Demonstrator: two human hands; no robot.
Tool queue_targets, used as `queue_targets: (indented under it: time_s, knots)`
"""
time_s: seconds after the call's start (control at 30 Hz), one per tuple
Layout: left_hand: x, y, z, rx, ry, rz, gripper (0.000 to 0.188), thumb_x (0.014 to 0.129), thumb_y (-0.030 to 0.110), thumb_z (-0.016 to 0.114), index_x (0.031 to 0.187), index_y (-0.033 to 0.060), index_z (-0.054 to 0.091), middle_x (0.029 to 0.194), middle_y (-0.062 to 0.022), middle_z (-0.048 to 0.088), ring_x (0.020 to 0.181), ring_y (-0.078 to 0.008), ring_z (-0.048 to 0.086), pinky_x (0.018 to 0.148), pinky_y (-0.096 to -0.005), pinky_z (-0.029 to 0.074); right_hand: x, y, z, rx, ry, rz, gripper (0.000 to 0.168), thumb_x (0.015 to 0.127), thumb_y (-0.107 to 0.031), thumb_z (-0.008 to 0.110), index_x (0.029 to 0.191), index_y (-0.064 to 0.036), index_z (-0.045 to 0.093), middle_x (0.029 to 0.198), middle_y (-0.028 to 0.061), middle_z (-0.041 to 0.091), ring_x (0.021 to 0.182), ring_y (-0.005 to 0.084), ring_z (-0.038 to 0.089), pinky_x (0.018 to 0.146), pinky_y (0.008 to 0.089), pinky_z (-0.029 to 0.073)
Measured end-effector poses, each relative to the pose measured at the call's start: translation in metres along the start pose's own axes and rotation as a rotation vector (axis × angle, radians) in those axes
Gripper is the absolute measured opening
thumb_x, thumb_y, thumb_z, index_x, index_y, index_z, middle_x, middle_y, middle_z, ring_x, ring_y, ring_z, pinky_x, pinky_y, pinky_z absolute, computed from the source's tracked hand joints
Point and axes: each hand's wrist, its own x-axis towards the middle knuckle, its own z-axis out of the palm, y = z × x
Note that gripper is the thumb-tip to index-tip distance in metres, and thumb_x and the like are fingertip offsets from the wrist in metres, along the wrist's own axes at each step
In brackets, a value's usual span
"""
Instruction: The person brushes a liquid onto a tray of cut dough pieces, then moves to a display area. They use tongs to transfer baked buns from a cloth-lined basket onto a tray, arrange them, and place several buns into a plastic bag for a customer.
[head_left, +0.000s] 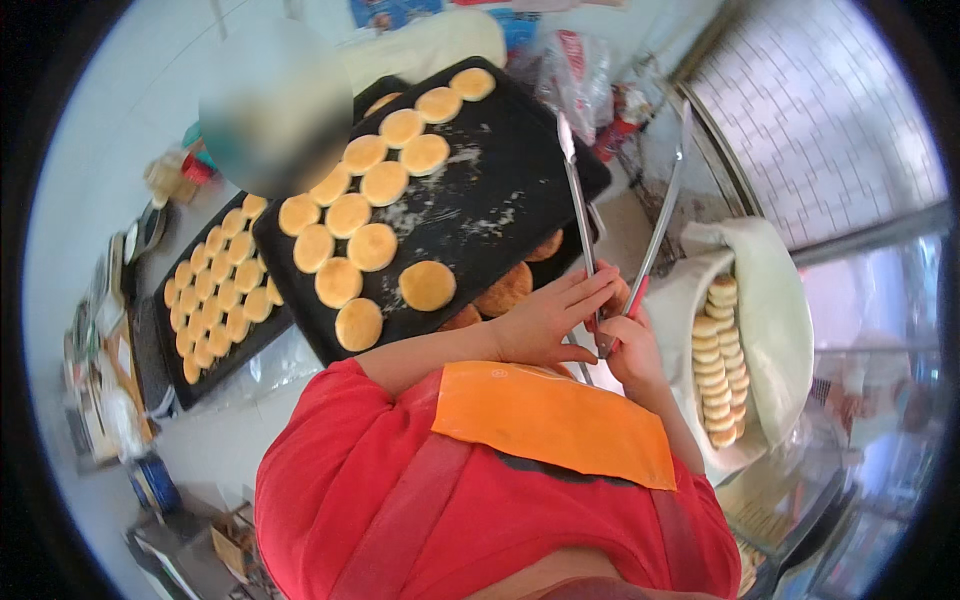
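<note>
Metal tongs (659, 226) with red on the handle spread wide in front of my chest, tips pointing away from me. My right hand (634, 346) grips them near the joined end, the thumb along the red handle. Fingers of my left hand (551, 313) wrap over the other arm of the tongs close to the joint. Beyond my left forearm lies a black baking tray (517, 172), with round golden flatbreads (373, 247) along its left side. Crumbs or flour mark its bare part. Nothing is between the tong tips.
Another black tray (178, 386) at the left holds rows of flatbreads (220, 265). Larger browned breads (506, 291) lie beneath the near tray. On the right, a cloth-lined container (776, 300) holds stacked breads (716, 367). A plastic bag (576, 79) sits behind the tray.
</note>
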Motion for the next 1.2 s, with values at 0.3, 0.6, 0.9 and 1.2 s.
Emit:
queue_targets:
  time_s: [0.3, 0.6, 0.9, 1.2]
  knots:
    - [-0.055, 0.003, -0.061, -0.009, 0.045, -0.169, 0.080, 0.076, 0.031, 0.077, 0.141, 0.0026, 0.040, 0.149, -0.0226, 0.033, 0.129, -0.0413, 0.044, 0.103, -0.0439, 0.043, 0.067, -0.010, 0.038, -0.120, -0.580, 0.443, 0.086, 0.086, -0.046, 0.069, 0.149, -0.004, 0.029, 0.114, 0.0036, 0.057, 0.077, 0.0117, 0.056, 0.059, 0.0249, 0.044]
    - [-0.119, -0.002, -0.089, 0.365, 0.285, -0.393, 0.066, 0.070, 0.019, 0.079, 0.130, 0.0062, 0.054, 0.138, -0.0169, 0.050, 0.115, -0.0344, 0.058, 0.096, -0.0400, 0.049, 0.100, -0.001, 0.088, -0.832, -0.220, 0.237, 0.038, 0.085, -0.034, 0.068, 0.104, -0.002, 0.060, 0.071, 0.0022, 0.059, 0.056, 0.0106, 0.054, 0.047, 0.0250, 0.041]
    - [-0.151, -0.050, -0.115, 0.362, -0.043, -0.625, 0.078, 0.063, 0.010, 0.076, 0.135, 0.0108, 0.048, 0.134, -0.0179, 0.049, 0.122, -0.0374, 0.049, 0.101, -0.0427, 0.044, 0.158, 0.004, 0.102, -0.911, -0.298, 0.463, 0.052, 0.083, -0.051, 0.069, 0.080, -0.001, 0.059, 0.057, 0.0043, 0.052, 0.042, 0.0132, 0.051, 0.039, 0.0283, 0.040]
    - [-0.111, -0.108, -0.193, 0.518, 0.517, -0.990, 0.085, 0.063, 0.018, 0.084, 0.136, 0.0052, 0.043, 0.127, -0.0211, 0.049, 0.115, -0.0382, 0.052, 0.095, -0.0440, 0.048, 0.142, 0.008, 0.092, -0.920, -0.139, 0.424, 0.057, 0.078, -0.052, 0.073, 0.078, 0.003, 0.060, 0.057, 0.0049, 0.053, 0.045, 0.0123, 0.052, 0.042, 0.0276, 0.041]
